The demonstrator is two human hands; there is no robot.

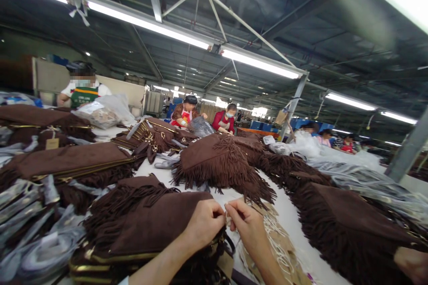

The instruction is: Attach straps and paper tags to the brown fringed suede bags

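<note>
Both my hands meet near the centre of the head view, fingertips almost touching. My left hand (207, 221) is closed in a pinch at the right edge of a brown fringed bag (157, 218), which lies on a stack with gold zips. Close beside it, my right hand (245, 220) pinches with thumb and forefinger. Something thin and pale shows between the two hands, too small to name. Brown paper tags with white strings (279, 242) lie below and right of my right hand.
More brown fringed bags (214, 160) lie ahead, at left and at right on the white table (284, 205). Plastic-wrapped straps (47, 249) are heaped at left, others at right (368, 182). Another person's hand (411, 260) is at the right edge. People sit across the table.
</note>
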